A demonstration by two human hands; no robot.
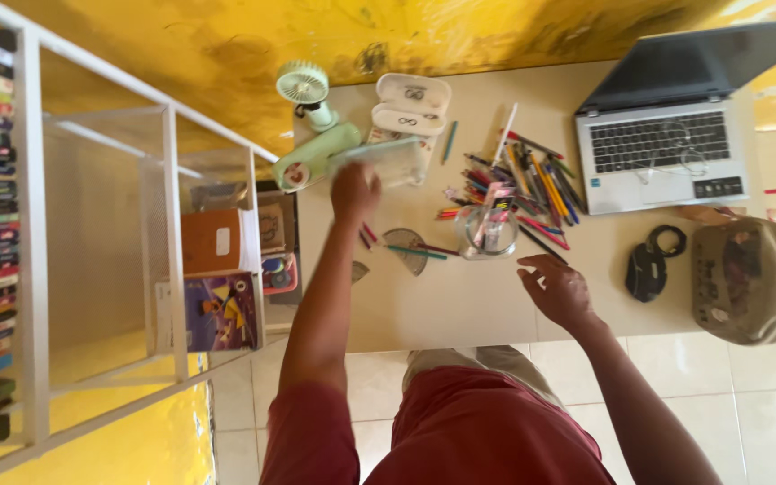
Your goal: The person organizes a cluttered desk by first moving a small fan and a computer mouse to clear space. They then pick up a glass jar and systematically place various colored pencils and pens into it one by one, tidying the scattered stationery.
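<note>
nearest the camera are the person's red shorts and red sleeves, over a pale tiled floor (765,404). the right hand (557,289) hovers low over the near right part of the beige table (460,310), fingers loosely spread and curled, holding nothing; its fingertips lie just near a pencil at the edge of the scattered pile. to its right sit a black mouse (646,271), a coiled black cable (666,240) and an olive fabric pouch (740,280) at the table's right end.

just beyond the right hand stands a clear glass jar (487,232) with a few pens in it, and left of that lie a clear protractor (409,246) and some loose pencils. farther on, a heap of coloured pencils and pens (532,184) fans out between the jar and the open grey laptop (662,135) at the far right.

the left hand (354,190) is stretched far forward on the left side of the table, its fingers closed on the near corner of a clear plastic box (386,162), which appears blurred; how tight the hold is cannot be told. touching or just beside the box on the left is a pale green desk fan (309,121), and beyond it an open white case (411,105) against the yellow wall.

left of the table stands a white shelf unit (171,224) with notebooks and stacked books.
</note>
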